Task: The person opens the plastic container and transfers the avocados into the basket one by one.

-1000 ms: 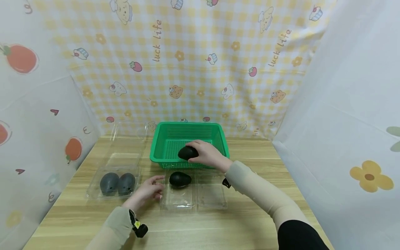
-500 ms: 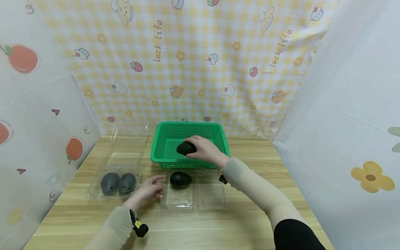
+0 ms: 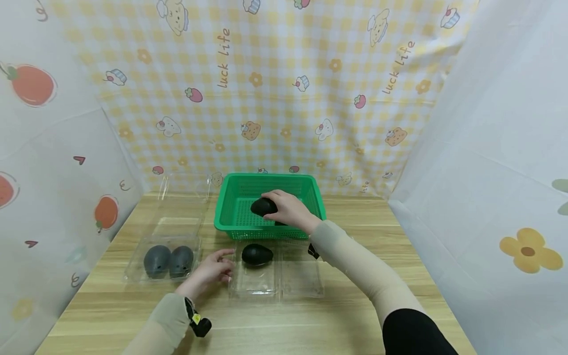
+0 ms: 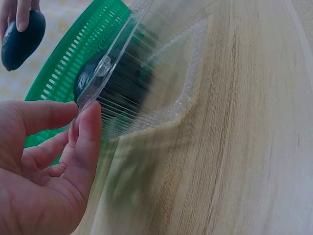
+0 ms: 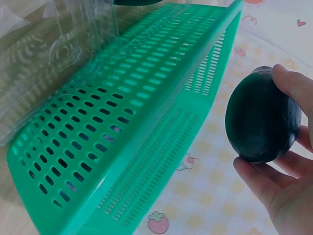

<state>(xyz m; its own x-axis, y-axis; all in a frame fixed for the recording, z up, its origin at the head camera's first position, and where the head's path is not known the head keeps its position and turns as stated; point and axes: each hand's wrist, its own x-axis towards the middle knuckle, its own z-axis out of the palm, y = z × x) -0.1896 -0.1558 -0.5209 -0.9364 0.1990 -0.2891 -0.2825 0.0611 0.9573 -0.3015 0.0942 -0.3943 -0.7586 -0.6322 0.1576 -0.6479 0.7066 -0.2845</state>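
My right hand (image 3: 290,209) grips a dark avocado (image 3: 263,207) above the green basket (image 3: 230,228); in the right wrist view the thumb and fingers close round this avocado (image 5: 261,115). Below the hand, a dark patch shows inside the basket, mostly hidden. My left hand (image 3: 215,268) is at the left edge of an open clear plastic box (image 3: 257,292); in the left wrist view, thumb and finger pinch the box's rim (image 4: 100,73). Another avocado (image 3: 257,255) lies in the back of that box's left half.
To the left stands a second clear box (image 3: 133,266), its lid (image 3: 179,209) raised behind it, with two greyish egg-shaped fruits (image 3: 157,261) inside. All stand on a wood-grain table (image 3: 284,330). Behind hangs a checked cloth (image 3: 284,98).
My right hand has lifted the avocado slightly higher and farther back over the basket, uncovering a dark patch below it. The left hand stays at the box's edge.
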